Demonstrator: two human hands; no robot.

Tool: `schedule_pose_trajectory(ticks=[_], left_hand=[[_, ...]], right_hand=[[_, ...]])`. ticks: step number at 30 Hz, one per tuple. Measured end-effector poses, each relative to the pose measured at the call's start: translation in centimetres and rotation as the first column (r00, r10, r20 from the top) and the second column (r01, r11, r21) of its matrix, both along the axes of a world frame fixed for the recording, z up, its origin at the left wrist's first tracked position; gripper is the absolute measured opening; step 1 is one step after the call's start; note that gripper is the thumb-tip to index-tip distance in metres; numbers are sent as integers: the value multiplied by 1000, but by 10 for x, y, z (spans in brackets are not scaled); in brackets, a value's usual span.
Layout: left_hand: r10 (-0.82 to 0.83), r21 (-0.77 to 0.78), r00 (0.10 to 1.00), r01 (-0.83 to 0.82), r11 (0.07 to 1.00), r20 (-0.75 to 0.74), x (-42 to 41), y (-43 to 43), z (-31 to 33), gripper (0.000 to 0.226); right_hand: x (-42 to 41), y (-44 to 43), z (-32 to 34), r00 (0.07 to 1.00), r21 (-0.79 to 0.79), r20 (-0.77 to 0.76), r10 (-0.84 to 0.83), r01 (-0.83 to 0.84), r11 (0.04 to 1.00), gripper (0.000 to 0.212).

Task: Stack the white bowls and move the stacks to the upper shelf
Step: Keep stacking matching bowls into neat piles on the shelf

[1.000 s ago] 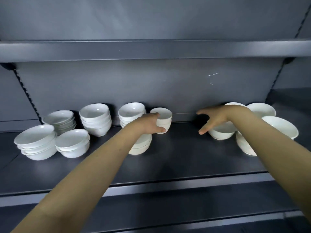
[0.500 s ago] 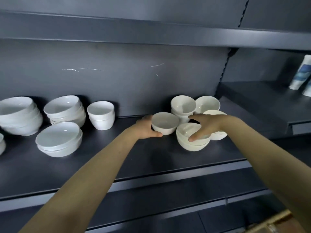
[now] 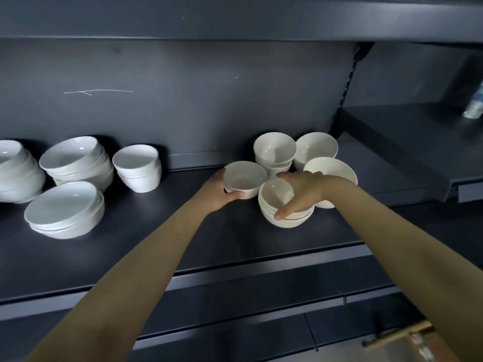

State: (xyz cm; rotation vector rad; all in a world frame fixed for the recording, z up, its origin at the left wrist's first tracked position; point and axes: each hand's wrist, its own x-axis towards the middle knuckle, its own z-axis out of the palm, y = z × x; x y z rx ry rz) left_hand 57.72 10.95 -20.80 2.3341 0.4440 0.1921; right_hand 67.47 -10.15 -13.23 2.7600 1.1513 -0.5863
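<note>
Bowl stacks (image 3: 286, 205) right, plate stacks (image 3: 65, 209) left on shelf (image 3: 156, 244).

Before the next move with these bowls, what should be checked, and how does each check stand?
1. Left hand grips the single bowl: ok.
2. Right hand holds the front stack: ok.
3. Front stack's mouth free to take another bowl: not ok, the right hand spans it.
4. Single bowl clear of the lower shelf: cannot tell.
5. Room on the upper shelf: cannot tell, its top is out of sight.

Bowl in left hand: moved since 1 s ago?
Yes. The bowl in the left hand went right, from the small stack to beside the right cluster.
</note>
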Motion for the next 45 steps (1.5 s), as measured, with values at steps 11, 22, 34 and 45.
schedule_pose_trajectory(ticks=[11, 22, 34, 45], left_hand=[[-30, 107, 997, 37, 994, -64, -28, 12, 13, 84], [202, 325, 976, -219, 920, 85, -189, 144, 44, 102], [304, -218, 953, -299, 929, -9, -296, 241, -35, 141], [350, 31, 932, -354, 935, 88, -285, 246, -56, 92]], right_hand=[[-16, 17, 39, 997, 246, 58, 51, -64, 967, 106], [-99, 143, 59, 976, 386, 91, 200, -220, 896, 112], [-210, 293, 41, 944, 425, 29, 328, -309, 851, 110], [-241, 354, 5, 959, 330, 55, 276, -279, 902, 132]])
